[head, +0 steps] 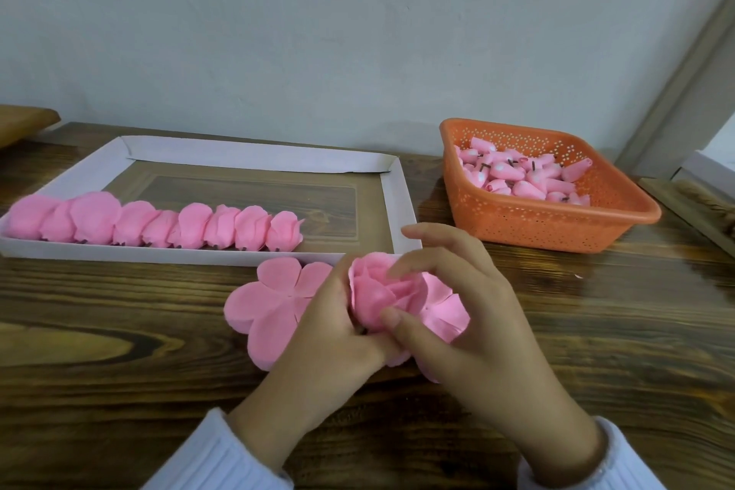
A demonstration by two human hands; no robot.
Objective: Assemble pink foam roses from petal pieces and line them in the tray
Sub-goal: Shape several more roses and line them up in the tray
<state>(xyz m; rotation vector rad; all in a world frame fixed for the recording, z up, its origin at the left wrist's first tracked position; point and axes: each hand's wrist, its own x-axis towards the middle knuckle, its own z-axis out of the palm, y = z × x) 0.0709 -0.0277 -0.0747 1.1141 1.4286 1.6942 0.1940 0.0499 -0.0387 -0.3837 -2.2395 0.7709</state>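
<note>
Left hand (334, 330), right hand (477, 322), fingers (425, 259) around rose (374, 290).

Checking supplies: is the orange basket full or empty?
Partly full: pink foam buds lie heaped in the orange perforated plastic basket, below its rim.

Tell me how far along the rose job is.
Done: a row of roses along the near side of the tray. In hand: the left hand and right hand wrap petals on another rose, over a petal piece. Left: the tray has room; the basket holds many buds.
</note>
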